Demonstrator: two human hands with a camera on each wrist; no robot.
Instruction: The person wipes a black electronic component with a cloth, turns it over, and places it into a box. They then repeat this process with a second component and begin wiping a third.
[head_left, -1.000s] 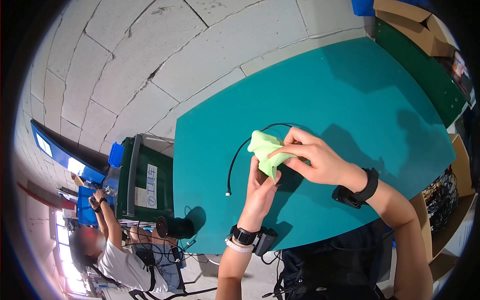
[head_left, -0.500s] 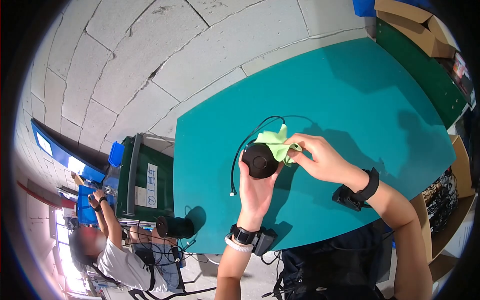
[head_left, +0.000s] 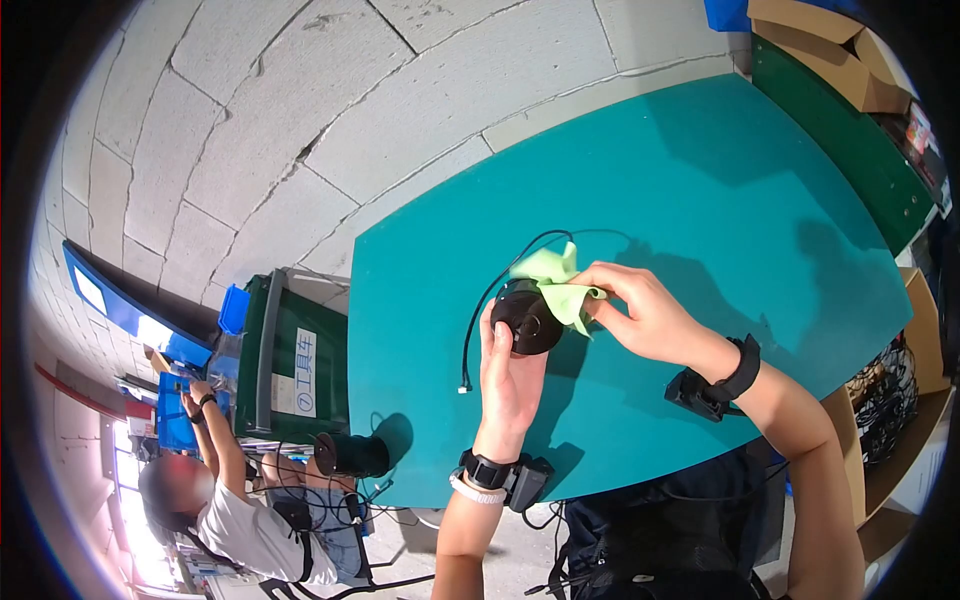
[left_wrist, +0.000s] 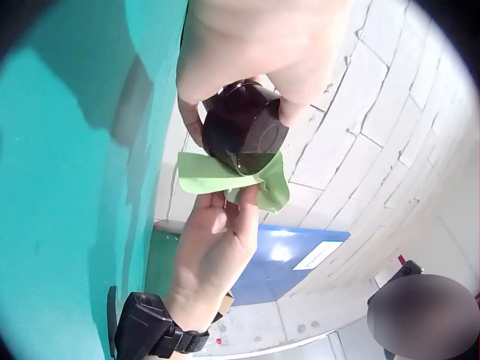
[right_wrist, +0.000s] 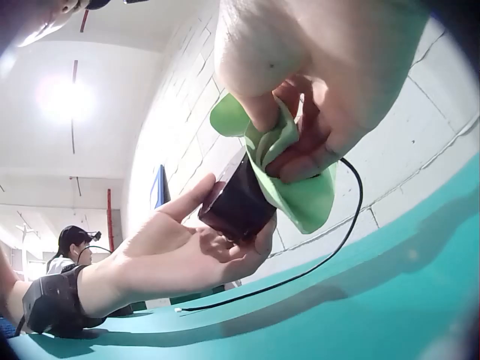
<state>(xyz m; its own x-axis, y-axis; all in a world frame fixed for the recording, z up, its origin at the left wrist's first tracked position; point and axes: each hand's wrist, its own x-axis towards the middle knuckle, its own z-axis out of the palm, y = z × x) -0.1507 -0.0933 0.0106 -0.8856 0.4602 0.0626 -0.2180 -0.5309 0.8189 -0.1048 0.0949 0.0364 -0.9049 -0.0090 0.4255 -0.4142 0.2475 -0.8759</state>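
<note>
A round black object [head_left: 523,318] with a thin cable [head_left: 478,312] is gripped by my left hand [head_left: 511,392], held above the green table [head_left: 430,290]. My right hand [head_left: 650,318] pinches a light green cloth [head_left: 572,300] against the object's side. In the left wrist view the cloth [left_wrist: 217,176] touches the lower edge of the black object [left_wrist: 244,124]. The right wrist view shows the cloth [right_wrist: 300,196] bunched between the right fingers, beside the dark object [right_wrist: 238,201]. The cable's white-tipped end hangs left of the hands.
A black cylinder [head_left: 350,455] stands at the table's left edge, by a dark green cart [head_left: 325,350]. A person in a white shirt [head_left: 235,530] is at the lower left. Cardboard boxes, one with black cables [head_left: 885,400], are at the right; a block wall [head_left: 400,120] stands behind.
The cloth covered the black object a second ago, then moved aside to the right, showing its round face. Since half a second ago, my left hand has tilted the object to the right.
</note>
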